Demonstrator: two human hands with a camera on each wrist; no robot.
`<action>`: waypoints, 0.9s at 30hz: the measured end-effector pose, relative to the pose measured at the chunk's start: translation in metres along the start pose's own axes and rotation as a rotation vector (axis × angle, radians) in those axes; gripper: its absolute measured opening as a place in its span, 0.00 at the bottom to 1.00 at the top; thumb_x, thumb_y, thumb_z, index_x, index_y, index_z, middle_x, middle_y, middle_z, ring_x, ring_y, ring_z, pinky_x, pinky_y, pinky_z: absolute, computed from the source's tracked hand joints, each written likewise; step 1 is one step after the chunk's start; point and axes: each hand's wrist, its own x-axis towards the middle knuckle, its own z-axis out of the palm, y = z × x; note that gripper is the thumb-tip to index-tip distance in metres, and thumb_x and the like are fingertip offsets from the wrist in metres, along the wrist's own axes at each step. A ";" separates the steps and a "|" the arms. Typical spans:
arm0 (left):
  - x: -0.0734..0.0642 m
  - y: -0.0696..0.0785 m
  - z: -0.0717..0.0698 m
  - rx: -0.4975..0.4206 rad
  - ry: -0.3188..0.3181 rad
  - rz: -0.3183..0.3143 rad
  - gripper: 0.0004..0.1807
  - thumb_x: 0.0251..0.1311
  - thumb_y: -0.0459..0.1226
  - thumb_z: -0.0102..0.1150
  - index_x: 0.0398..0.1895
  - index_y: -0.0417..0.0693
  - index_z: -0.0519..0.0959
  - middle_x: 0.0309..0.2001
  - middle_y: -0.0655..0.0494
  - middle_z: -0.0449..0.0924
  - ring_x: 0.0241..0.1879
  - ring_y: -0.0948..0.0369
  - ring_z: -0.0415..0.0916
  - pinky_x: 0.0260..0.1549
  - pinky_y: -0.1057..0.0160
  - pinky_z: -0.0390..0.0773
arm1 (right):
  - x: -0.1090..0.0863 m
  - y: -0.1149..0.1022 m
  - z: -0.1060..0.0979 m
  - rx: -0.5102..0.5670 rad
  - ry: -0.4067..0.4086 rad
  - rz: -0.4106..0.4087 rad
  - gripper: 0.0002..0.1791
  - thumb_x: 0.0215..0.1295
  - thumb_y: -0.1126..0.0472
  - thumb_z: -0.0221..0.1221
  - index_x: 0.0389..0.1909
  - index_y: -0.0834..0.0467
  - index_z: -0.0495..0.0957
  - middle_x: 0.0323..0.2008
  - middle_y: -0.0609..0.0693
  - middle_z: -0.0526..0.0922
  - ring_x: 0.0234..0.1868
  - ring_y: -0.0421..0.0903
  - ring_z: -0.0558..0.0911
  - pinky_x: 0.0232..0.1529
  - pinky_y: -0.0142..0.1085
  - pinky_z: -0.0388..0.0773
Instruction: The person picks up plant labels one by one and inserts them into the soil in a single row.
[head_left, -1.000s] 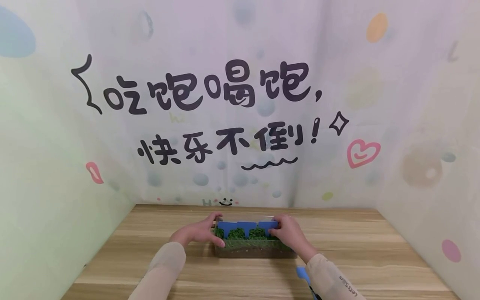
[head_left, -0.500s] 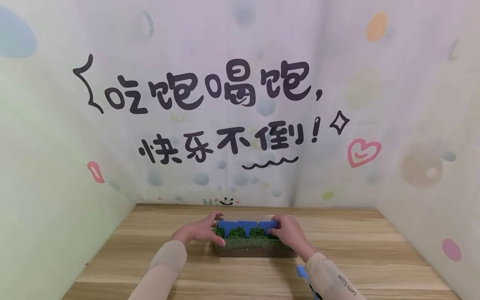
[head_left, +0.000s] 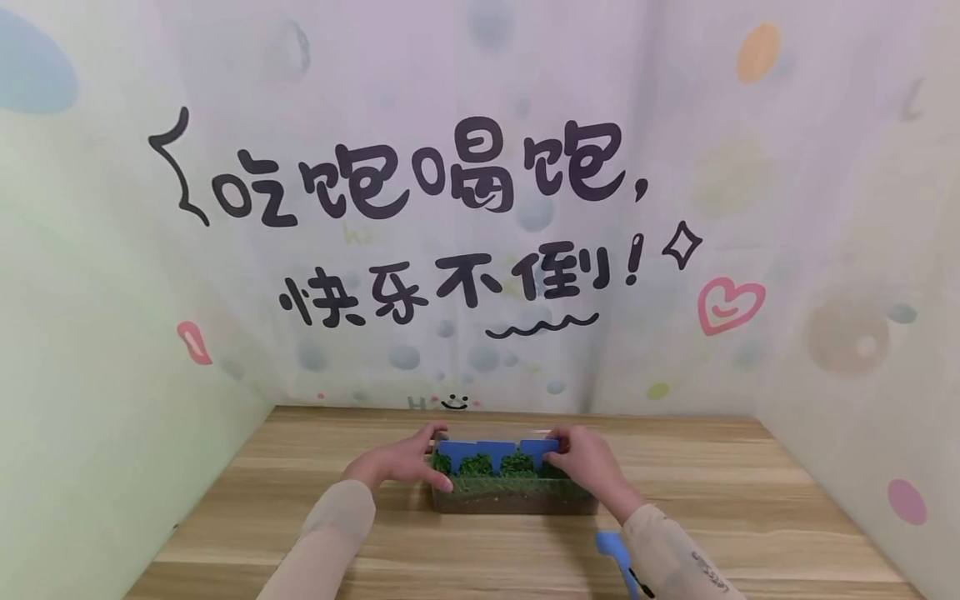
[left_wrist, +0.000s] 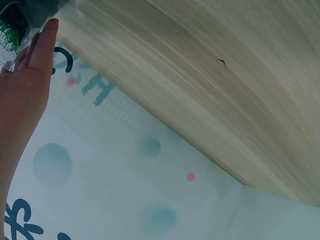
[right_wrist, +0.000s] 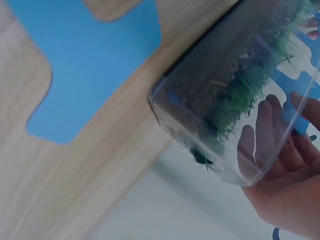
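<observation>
A clear rectangular planter box [head_left: 517, 503] with brown soil and green grass stands on the wooden table. My left hand [head_left: 403, 463] grips its left end, thumb at the front wall and fingers toward the back. Two blue T-shaped plant labels [head_left: 459, 450] stand upright in the soil along the back. At the right end, my right hand [head_left: 588, 465] pinches a third blue plant label [head_left: 537, 450] by its top edge. In the right wrist view, this hand [right_wrist: 292, 185] reaches behind the clear wall, near the grass [right_wrist: 245, 92]. The held label's lower end is hidden.
Another blue plant label [head_left: 615, 545] lies on the table [head_left: 465, 558] under my right forearm, partly covered by the sleeve. A printed curtain [head_left: 420, 367] closes off the back, with pale walls on both sides.
The right hand has shifted slightly to the right with the pinched label, so a small gap shows beside the middle label. My left hand keeps its place on the box.
</observation>
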 end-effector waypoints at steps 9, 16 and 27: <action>-0.002 0.003 0.000 0.019 0.003 0.006 0.55 0.56 0.39 0.72 0.78 0.42 0.45 0.78 0.37 0.48 0.75 0.35 0.51 0.70 0.37 0.60 | -0.007 0.004 -0.015 0.002 0.025 0.010 0.05 0.58 0.64 0.69 0.35 0.55 0.84 0.32 0.46 0.87 0.35 0.42 0.85 0.39 0.40 0.83; -0.001 0.003 0.000 0.005 -0.003 0.001 0.54 0.57 0.39 0.72 0.79 0.43 0.45 0.78 0.37 0.47 0.76 0.35 0.50 0.70 0.37 0.60 | -0.018 0.006 -0.029 -0.047 0.065 0.035 0.04 0.60 0.64 0.67 0.36 0.56 0.84 0.33 0.47 0.87 0.35 0.43 0.85 0.40 0.42 0.83; -0.003 0.003 0.001 -0.004 0.003 -0.009 0.54 0.57 0.39 0.72 0.79 0.44 0.45 0.78 0.37 0.47 0.76 0.36 0.49 0.69 0.36 0.60 | -0.036 0.009 -0.049 -0.071 0.070 0.040 0.06 0.60 0.63 0.67 0.38 0.57 0.83 0.35 0.48 0.87 0.36 0.45 0.86 0.38 0.42 0.83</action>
